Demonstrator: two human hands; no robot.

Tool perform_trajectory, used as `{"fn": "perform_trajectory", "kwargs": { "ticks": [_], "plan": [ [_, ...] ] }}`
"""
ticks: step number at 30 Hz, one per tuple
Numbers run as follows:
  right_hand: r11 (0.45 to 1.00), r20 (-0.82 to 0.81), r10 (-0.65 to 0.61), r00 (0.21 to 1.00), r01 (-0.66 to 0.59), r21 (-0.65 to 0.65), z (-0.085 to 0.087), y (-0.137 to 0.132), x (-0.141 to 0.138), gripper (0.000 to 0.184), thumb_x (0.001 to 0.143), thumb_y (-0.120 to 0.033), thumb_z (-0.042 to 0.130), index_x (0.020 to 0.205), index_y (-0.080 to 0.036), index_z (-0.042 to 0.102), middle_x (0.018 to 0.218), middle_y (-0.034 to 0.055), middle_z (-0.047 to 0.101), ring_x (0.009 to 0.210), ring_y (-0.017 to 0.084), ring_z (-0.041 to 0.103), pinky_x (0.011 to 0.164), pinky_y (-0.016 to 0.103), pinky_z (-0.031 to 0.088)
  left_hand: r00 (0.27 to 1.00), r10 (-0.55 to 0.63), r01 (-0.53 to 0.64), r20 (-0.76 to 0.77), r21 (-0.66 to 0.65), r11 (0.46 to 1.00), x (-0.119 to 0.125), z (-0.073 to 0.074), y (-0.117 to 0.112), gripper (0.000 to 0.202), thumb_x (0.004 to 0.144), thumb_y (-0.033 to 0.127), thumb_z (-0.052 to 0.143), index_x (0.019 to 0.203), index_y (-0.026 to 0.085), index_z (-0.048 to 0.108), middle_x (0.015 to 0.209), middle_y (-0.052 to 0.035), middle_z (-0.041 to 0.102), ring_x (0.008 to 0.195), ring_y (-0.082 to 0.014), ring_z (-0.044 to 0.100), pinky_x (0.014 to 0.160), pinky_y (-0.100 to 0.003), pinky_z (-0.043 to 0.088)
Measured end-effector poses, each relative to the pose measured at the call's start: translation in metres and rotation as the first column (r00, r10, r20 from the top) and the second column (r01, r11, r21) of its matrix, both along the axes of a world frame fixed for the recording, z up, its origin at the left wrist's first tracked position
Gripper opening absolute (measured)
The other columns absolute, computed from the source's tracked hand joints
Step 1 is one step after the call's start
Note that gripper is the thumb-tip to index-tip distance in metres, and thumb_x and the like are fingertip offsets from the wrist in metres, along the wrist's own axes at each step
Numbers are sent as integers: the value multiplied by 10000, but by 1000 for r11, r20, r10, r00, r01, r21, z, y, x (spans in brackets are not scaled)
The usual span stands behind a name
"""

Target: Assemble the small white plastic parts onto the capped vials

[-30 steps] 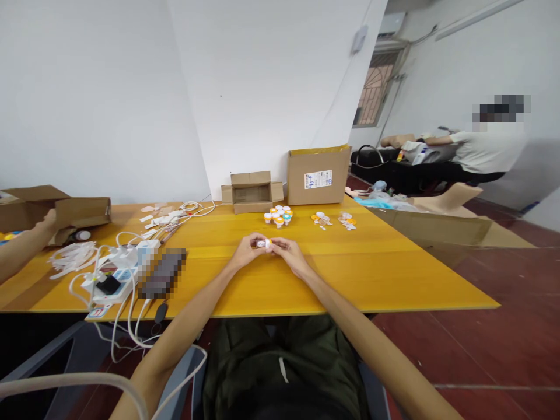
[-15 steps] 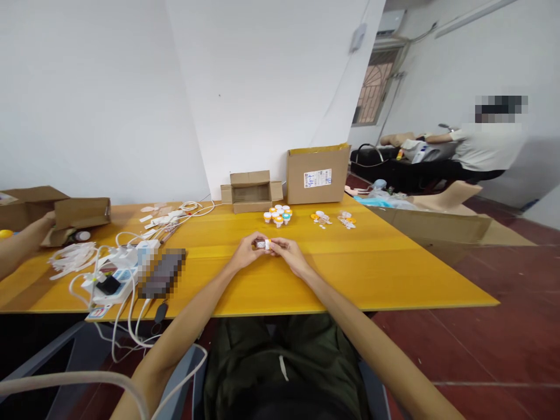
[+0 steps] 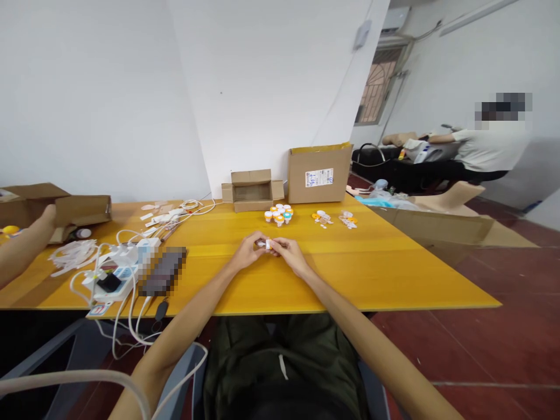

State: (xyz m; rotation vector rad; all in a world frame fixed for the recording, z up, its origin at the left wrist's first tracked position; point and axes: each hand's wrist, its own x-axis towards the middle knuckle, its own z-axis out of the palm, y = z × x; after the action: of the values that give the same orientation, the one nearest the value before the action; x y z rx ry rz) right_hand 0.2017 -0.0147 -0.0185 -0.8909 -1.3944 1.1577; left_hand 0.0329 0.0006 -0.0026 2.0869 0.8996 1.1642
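Over the middle of the table, a small clear bottle (image 3: 268, 244) with a white and orange cap lies sideways between my hands. My left hand (image 3: 247, 253) is closed on its clear body. My right hand (image 3: 289, 253) grips the cap end with thumb and fingers. Beyond my hands stands a tight group of several small capped bottles (image 3: 279, 216), mostly white and orange, one with a teal part. To their right lie two small heaps of loose white, orange and clear parts, a nearer heap (image 3: 322, 218) and a farther-right heap (image 3: 349, 220).
Behind the bottles are an open small carton (image 3: 252, 206) and a larger labelled box (image 3: 319, 189). On the left lie a power strip (image 3: 125, 286) with cables, a phone (image 3: 163, 272) and clear strips (image 3: 72, 256). Another person's arm (image 3: 26, 248) reaches toward a carton (image 3: 90, 209).
The bottle has turned slightly between my fingers; both hands stay in nearly the same place. At the left, the other person's arm has shifted a little.
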Motion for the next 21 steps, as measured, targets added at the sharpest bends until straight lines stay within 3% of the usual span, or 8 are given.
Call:
{"fn": "perform_trajectory", "kwargs": {
  "ticks": [13, 21],
  "plan": [
    [994, 153, -55, 987, 40, 100, -2, 1, 3, 485, 772, -655, 592, 671, -187, 665, 583, 0, 586, 583, 147, 528, 561, 263, 424, 998, 14, -6, -66, 111, 994, 0, -2, 0, 144, 767, 135, 669, 900, 190, 664, 861, -5, 676, 807, -166, 603, 795, -284, 483],
    [994, 152, -49, 987, 34, 102, -2, 2, 3, 454, 775, -632, 611, 656, -196, 651, 575, -5, 584, 574, 147, 525, 557, 263, 423, 997, 26, -17, -70, 135, 991, 2, 0, -2, 126, 779, 166, 685, 900, 188, 660, 846, -4, 683, 779, -160, 616, 764, -276, 492]
  ]
}}
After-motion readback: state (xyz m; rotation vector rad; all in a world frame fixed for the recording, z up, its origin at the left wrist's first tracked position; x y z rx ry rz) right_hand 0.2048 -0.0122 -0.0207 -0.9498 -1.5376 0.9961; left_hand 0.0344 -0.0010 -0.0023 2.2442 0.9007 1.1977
